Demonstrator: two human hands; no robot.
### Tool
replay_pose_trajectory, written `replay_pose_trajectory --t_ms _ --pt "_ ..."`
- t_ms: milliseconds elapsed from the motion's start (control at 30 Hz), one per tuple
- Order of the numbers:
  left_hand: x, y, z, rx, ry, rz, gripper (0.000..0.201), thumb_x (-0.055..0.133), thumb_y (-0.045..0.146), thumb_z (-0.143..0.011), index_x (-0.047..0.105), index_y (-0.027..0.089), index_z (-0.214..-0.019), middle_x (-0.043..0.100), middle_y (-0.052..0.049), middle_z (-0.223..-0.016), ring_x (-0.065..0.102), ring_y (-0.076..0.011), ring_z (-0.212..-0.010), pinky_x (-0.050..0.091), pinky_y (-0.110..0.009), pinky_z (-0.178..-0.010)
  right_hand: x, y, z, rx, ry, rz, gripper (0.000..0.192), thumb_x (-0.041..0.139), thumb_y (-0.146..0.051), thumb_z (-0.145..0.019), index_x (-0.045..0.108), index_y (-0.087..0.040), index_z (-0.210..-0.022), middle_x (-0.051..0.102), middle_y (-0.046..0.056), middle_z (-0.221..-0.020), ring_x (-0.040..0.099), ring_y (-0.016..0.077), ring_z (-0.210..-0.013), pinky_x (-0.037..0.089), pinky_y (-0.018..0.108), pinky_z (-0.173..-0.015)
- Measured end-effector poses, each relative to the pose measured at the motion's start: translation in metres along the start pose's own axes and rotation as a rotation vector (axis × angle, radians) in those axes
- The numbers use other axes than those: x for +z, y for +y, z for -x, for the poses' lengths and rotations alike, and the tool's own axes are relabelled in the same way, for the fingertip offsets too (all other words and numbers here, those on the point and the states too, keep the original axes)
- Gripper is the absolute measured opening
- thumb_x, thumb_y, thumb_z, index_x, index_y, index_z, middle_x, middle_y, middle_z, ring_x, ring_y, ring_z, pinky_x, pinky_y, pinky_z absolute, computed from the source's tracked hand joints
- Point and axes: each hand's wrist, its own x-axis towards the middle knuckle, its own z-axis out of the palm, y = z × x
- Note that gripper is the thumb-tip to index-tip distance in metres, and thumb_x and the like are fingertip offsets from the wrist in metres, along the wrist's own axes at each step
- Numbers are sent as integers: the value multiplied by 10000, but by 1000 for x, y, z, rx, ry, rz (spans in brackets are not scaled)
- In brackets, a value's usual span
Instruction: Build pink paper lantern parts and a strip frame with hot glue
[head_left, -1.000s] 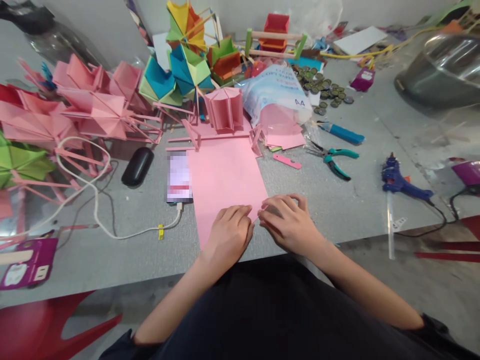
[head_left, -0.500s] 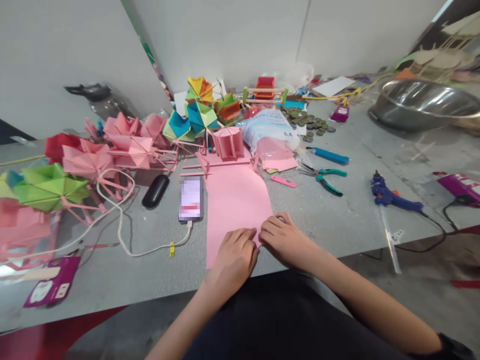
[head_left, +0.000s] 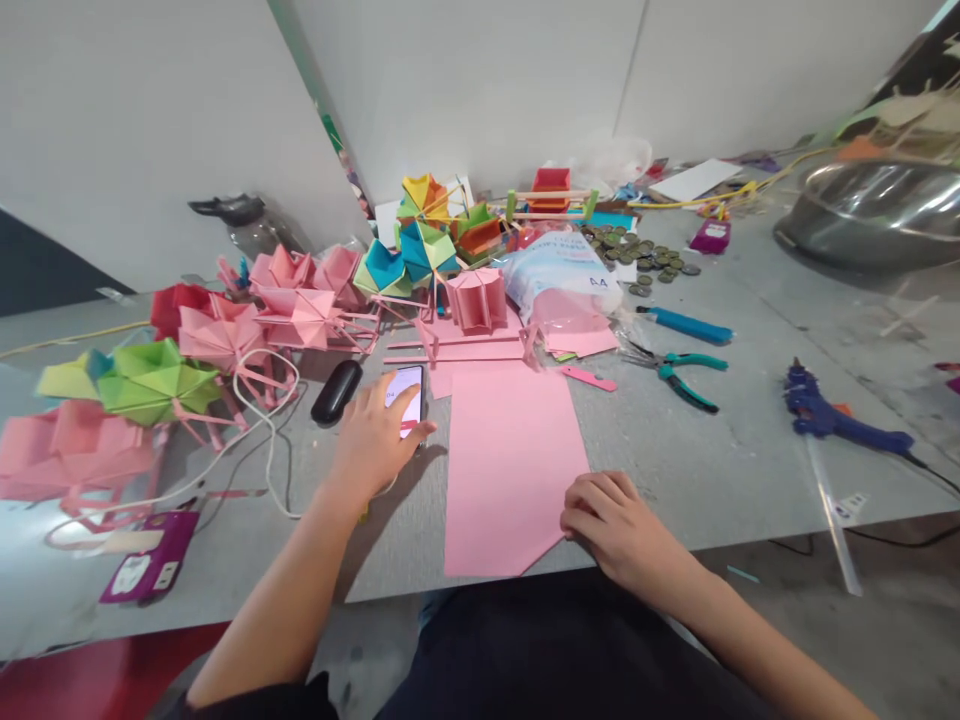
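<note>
A sheet of pink paper (head_left: 510, 460) lies flat before me, its lower right corner slanting as if folded in. My right hand (head_left: 611, 515) is closed at the sheet's right edge near that corner, fingers bent together against the paper. To the left, my left hand (head_left: 379, 435) reaches over a phone (head_left: 409, 385) with a lit screen. Its fingers are apart, over and beside the screen, and partly hide the phone. Behind the sheet stands a folded pink paper piece (head_left: 477, 300) with thin pink strips around it.
Folded paper models (head_left: 296, 315) crowd the left and back. A black oval case (head_left: 336, 392) and white cable (head_left: 274, 450) lie left of the phone. Rightward are pliers (head_left: 682, 375), a blue cutter (head_left: 690, 325), a glue gun (head_left: 844, 415) and a metal bowl (head_left: 877, 220).
My left hand has left the paper and moved left onto the phone. My right hand stays by the paper's lower right edge. The view has shifted slightly.
</note>
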Motion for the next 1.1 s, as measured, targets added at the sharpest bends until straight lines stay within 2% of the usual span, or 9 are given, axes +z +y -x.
replay_pose_trajectory --t_ms 200,400,500,667,800,900,967,1033,1100 --pt "10 4 -6 6 -73 -53 622 600 596 -1054 655 201 -1530 448 -227 -1696 419 -463 -1567 484 -630 -1181 -4 -3 -1 32 12 -46 197 566 -69 -1047 679 -200 -952 671 65 -1014 601 211 -1014 428 365 -911" --pt "19 -11 -4 5 56 29 683 605 653 -1031 637 194 -1536 431 -229 -1714 381 -486 -1583 433 -675 -1219 -1 -1 0 44 35 -63 213 557 -72 -1047 675 -209 -935 684 68 -1025 607 218 -1014 440 368 -916" --pt "19 -13 -2 7 70 56 658 604 649 -1032 658 203 -1512 445 -227 -1702 386 -495 -1579 427 -694 -1216 -1 -1 0 45 34 -57 211 574 -61 -1028 683 -213 -930 690 65 -1023 613 215 -1011 451 366 -912" --pt "16 -8 0 -8 68 59 617 642 619 -1022 662 219 -1491 457 -214 -1696 387 -489 -1582 427 -690 -1219 -1 -2 0 40 53 -48 234 551 -46 -1026 677 -209 -913 682 55 -981 594 206 -986 443 359 -890" --pt "3 10 15 -11 143 106 536 654 559 -1032 680 199 -1429 516 -215 -1642 445 -464 -1551 445 -651 -1220 0 -2 3 19 29 -31 234 542 -33 -1014 686 -204 -943 667 41 -911 583 203 -951 425 366 -888" --pt "-10 41 39 148 109 248 440 566 516 -1096 679 204 -1384 634 -185 -1530 624 -373 -1381 503 -583 -1172 2 -2 7 13 1 -10 246 543 -27 -992 702 -214 -976 682 36 -911 588 201 -934 417 372 -886" --pt "-15 70 56 408 -5 391 439 527 538 -1116 677 203 -1358 723 -151 -1409 673 -323 -1312 498 -536 -1180 3 -3 10 23 2 13 234 558 -42 -985 709 -220 -984 692 36 -917 586 201 -919 414 371 -870" --pt "-14 99 72 664 -163 512 493 599 585 -1080 660 189 -1367 752 -125 -1363 684 -280 -1299 493 -453 -1193 5 -6 12 33 25 32 205 576 -66 -986 714 -218 -984 700 39 -921 581 204 -905 413 370 -853" --pt "-6 121 82 738 -205 530 546 649 602 -1050 657 155 -1364 751 -133 -1372 674 -288 -1322 491 -439 -1192 5 -8 14 41 56 51 192 582 -84 -994 723 -214 -989 711 47 -930 582 212 -905 416 371 -844"
